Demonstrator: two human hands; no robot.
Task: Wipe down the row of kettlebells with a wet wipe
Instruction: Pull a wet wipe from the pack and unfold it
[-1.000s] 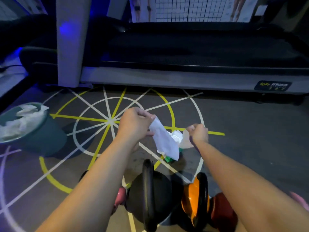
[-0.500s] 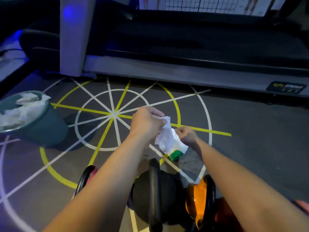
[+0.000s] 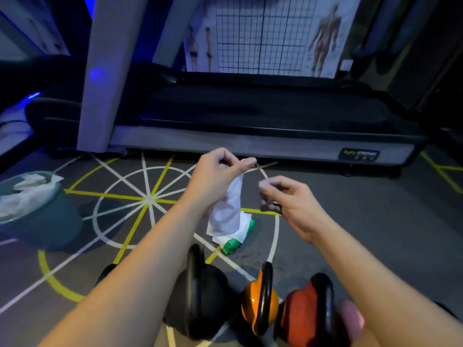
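Left hand (image 3: 220, 176): raised; thumb and fingers pinch the top edge of the wet wipe (image 3: 229, 211).
Wet wipe: hangs from the left hand, above the green wipe pack (image 3: 235, 244) on the floor.
Right hand (image 3: 288, 204): beside the wipe, not touching; fingers loosely curled, nothing held; fingertips blurred.
Kettlebells: black kettlebell (image 3: 203, 289), orange kettlebell (image 3: 260, 301) and red kettlebell (image 3: 308, 311) side by side below the forearms.
Bin (image 3: 42, 226): far left, holding crumpled wipes.

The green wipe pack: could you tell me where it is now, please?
In the head view the wipe pack lies on the floor near the centre, just beyond the black kettlebell, below the wipe the left hand holds.
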